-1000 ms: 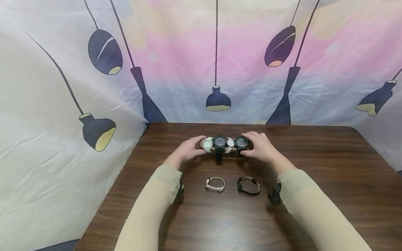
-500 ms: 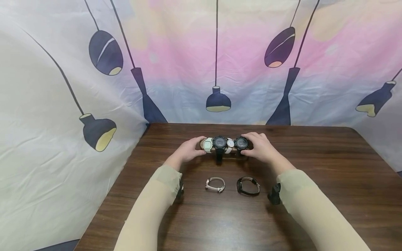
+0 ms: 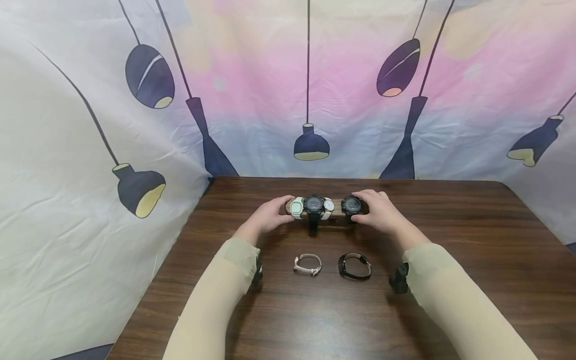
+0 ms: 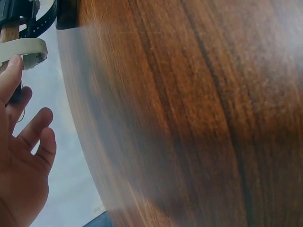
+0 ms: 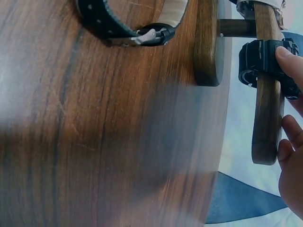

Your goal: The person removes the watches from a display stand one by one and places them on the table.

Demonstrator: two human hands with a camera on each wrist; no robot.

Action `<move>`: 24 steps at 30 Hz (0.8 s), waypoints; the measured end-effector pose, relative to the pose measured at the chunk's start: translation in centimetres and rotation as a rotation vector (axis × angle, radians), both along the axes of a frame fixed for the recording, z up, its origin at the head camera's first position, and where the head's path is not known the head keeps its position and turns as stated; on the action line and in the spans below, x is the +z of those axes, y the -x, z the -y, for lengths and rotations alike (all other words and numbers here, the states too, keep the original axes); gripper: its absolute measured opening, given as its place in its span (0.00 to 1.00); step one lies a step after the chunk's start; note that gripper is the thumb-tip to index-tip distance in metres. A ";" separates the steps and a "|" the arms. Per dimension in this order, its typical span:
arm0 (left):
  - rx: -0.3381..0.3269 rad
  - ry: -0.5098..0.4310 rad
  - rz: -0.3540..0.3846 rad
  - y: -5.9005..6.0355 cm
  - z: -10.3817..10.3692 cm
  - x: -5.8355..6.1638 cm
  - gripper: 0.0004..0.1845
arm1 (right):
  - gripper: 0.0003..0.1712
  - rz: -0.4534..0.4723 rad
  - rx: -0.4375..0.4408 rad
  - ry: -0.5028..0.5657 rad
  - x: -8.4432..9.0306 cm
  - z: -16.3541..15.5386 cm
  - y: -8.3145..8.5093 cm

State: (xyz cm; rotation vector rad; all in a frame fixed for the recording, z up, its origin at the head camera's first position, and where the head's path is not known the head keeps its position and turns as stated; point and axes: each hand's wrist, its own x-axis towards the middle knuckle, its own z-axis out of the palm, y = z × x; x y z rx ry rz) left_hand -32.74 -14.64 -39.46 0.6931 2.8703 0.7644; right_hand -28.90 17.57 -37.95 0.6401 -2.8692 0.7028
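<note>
A wooden watch stand (image 3: 336, 207) bears a row of watches on its raised bar. My left hand (image 3: 269, 214) grips the stand's left end, its thumb at the strap of a pale green watch (image 3: 296, 207); in the left wrist view that thumb overlaps the pale strap (image 4: 28, 47). Beside it are a large black watch (image 3: 313, 204) and a white-strapped watch (image 3: 329, 205). Near the bar's right end my right hand (image 3: 379, 211) pinches another black watch (image 3: 351, 204). The right wrist view shows this watch (image 5: 267, 61) wrapped round the bar, with bare bar end (image 5: 266, 137) below it.
On the brown table (image 3: 315, 320), nearer me, lie a pale-strapped watch (image 3: 308, 264) and a black-strapped watch (image 3: 355, 266), both buckled into loops. A printed curtain (image 3: 265, 100) hangs behind the table's far edge.
My right hand has slid the right black watch outward along the bar. A gap of bare wood now separates it from the white-strapped watch. The left hand stays in place.
</note>
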 end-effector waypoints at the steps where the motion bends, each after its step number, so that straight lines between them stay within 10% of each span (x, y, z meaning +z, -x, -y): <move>1: 0.002 0.001 0.002 0.0 0.0 0.0 0.32 | 0.39 0.002 -0.001 0.002 0.0 -0.1 0.0; 24: 0.000 -0.011 -0.003 0.1 0.0 -0.2 0.30 | 0.38 0.016 -0.007 0.023 -0.2 -1.1 -0.3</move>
